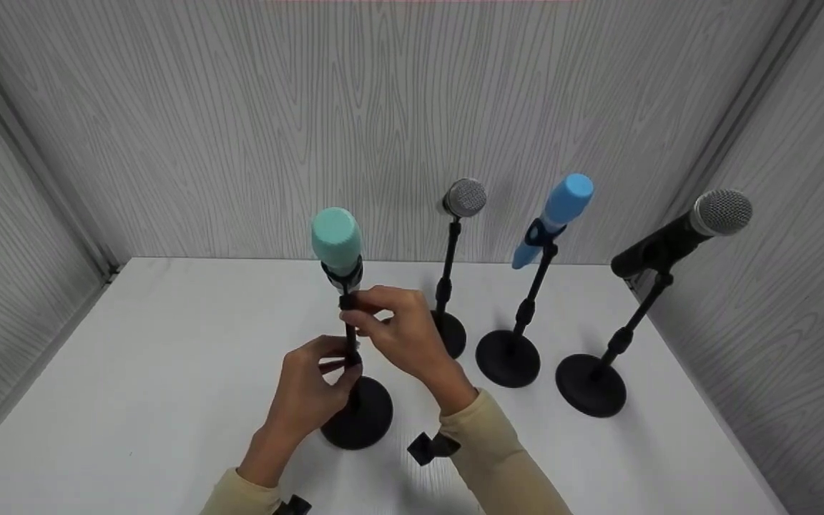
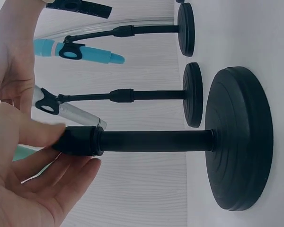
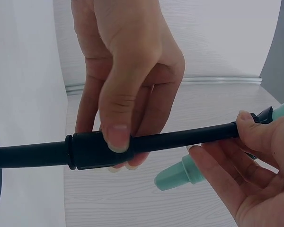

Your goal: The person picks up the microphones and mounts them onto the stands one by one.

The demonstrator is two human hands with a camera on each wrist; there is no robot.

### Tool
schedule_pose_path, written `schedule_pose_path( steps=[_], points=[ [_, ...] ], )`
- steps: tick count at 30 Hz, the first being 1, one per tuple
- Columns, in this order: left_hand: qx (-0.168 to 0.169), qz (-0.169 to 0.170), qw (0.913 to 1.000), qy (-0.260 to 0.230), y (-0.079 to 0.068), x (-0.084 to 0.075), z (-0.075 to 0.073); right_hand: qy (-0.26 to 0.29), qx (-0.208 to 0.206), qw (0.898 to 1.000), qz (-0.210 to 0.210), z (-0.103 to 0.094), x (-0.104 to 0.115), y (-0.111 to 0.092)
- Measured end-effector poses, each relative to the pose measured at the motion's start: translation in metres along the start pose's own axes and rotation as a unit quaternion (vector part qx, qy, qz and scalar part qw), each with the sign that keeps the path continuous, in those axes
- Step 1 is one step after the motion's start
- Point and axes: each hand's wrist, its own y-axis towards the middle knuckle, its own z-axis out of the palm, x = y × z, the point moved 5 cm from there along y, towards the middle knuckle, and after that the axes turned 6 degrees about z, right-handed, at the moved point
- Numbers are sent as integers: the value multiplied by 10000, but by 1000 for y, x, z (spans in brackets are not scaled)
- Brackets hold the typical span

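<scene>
A teal microphone (image 1: 336, 239) sits tilted in the clip of a black desktop microphone stand (image 1: 359, 422), whose round base rests on the white table. My left hand (image 1: 312, 390) pinches the stand's collar (image 2: 78, 141) at mid-pole, thumb on one side and fingers on the other. Higher up, my right hand (image 1: 405, 332) pinches the thin upper pole (image 3: 184, 137) just below the clip. In the right wrist view the teal microphone's tapered tail (image 3: 173, 177) shows behind the pole.
To the right stand three more stands with a silver-headed microphone (image 1: 466, 198), a blue microphone (image 1: 562, 204) and a black microphone (image 1: 677, 232). The nearest base (image 1: 449, 335) is partly behind my right hand. Grey wood-grain panels (image 1: 240, 129) enclose the white table (image 1: 133, 357).
</scene>
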Motion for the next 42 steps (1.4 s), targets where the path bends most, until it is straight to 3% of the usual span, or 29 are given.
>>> schedule_pose_path(
  steps=[5, 12, 29, 42],
  points=[
    [-108, -181, 9997, 142, 0, 2, 0, -16, -1, 10000, 22, 0, 0, 0],
    [-179, -58, 9984, 526, -2, 5, 2, 28, 63, 9998, 171, 0, 0, -1],
    [89, -64, 9999, 67, -2, 5, 3, -74, -5, 10000, -30, 0, 2, -1],
    [204, 0, 9997, 121, -2, 5, 6, -29, 40, 10000, 41, 0, 1, -1]
  ],
)
